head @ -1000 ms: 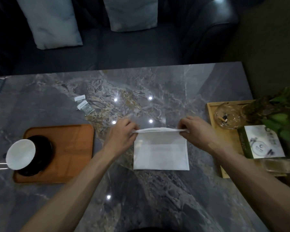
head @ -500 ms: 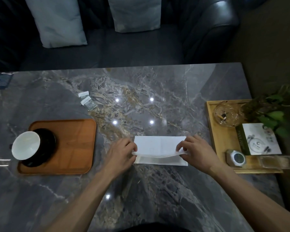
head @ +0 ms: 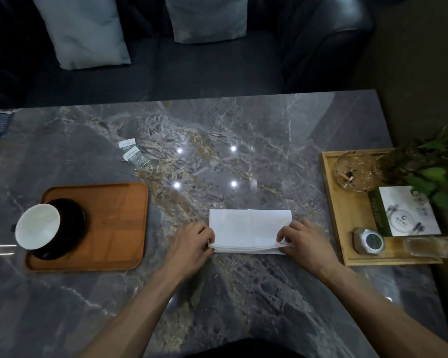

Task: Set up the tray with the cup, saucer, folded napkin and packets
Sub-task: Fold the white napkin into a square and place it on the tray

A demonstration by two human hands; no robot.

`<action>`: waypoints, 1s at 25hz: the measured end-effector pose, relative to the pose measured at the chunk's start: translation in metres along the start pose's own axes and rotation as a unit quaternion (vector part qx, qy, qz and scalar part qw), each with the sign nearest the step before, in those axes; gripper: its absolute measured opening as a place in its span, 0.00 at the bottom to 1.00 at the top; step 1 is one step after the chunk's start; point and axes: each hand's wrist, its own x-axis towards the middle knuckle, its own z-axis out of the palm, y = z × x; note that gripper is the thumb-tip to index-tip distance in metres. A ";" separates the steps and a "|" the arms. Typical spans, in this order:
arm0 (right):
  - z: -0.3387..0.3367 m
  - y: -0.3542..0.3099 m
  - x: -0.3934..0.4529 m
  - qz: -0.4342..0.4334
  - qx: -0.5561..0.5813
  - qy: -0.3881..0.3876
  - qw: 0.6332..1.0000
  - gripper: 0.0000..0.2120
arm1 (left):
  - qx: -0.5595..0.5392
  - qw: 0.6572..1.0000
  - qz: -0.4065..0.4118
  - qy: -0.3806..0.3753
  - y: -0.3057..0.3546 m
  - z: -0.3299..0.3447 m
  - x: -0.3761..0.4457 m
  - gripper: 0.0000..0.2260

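Two bare hands grip one white folded paper napkin (head: 248, 229) at the centre of the grey veined marble table (head: 217, 140): the left hand (head: 192, 242) pinches the near left corner of the napkin, and the right hand (head: 304, 241) pinches the near right corner, with the layered near edge raised slightly between them and the far part of the napkin lying flat on the marble. The rounded orange-brown wooden tray (head: 114, 223) lies to the left of the napkin, apart from it. On the left part of this tray stands the round black saucer (head: 73, 223), and the white ceramic cup (head: 36, 226) rests on the saucer. The two small white-and-grey packets (head: 132, 153) lie on the marble beyond the tray, touching each other, well apart from the napkin. A light rectangular wooden tray (head: 347, 215) at the right table edge holds a glass ashtray (head: 353, 171), a green-and-white box (head: 404, 210) and a small silver hexagonal clock (head: 369, 240).
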 end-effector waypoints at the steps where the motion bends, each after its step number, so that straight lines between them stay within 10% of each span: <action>1: 0.001 0.001 -0.001 -0.001 -0.002 -0.001 1.000 0.09 | -0.002 1.000 0.001 -0.001 0.000 0.000 0.000 0.09; 16: 0.011 0.004 -0.011 0.012 -0.002 -0.022 1.000 0.17 | 0.040 0.997 0.017 -0.060 -0.008 0.008 -0.002 0.11; 21: 0.006 -0.027 0.000 0.030 -0.033 0.163 0.986 0.14 | 0.024 0.998 0.025 0.045 0.017 0.002 0.025 0.11; 25: 0.018 -0.047 0.025 -0.005 -0.034 0.164 0.986 0.18 | 0.026 0.995 0.041 0.092 0.052 0.021 0.049 0.15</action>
